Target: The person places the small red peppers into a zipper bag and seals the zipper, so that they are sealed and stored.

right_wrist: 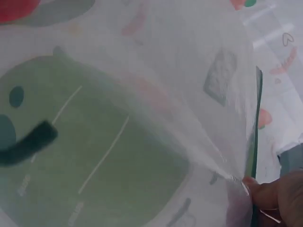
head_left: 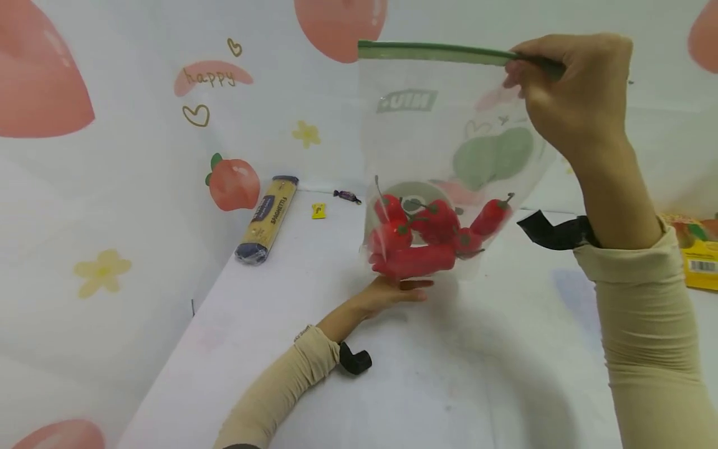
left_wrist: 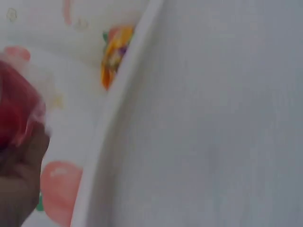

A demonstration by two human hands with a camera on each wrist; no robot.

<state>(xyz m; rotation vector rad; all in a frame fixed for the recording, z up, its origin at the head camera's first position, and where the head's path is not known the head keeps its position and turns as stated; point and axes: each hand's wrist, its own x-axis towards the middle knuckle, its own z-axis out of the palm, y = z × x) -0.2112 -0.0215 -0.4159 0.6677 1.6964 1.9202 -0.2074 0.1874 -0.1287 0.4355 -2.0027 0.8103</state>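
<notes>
My right hand (head_left: 578, 87) pinches the top right corner of a clear zip bag (head_left: 404, 143) with a green seal strip, holding it upright above the table. Several shiny red peppers (head_left: 436, 223) with green stems lie in the bottom of the bag, a long red one (head_left: 417, 260) lowest. Under the bag, my left hand (head_left: 392, 294) stretches its fingers at the bottom edge. The right wrist view has my thumb and finger (right_wrist: 274, 194) at the seal beside a large green print. In the left wrist view, my left fingers (left_wrist: 35, 146) are close against the red contents.
On the white table (head_left: 314, 399), a spaghetti pack (head_left: 268, 218) lies at the back left. A small yellow packet (head_left: 318, 211) and a dark wrapped candy (head_left: 346, 196) are nearby. A yellow bag (head_left: 701, 262) stands at the far right. Patterned white sheets form the walls.
</notes>
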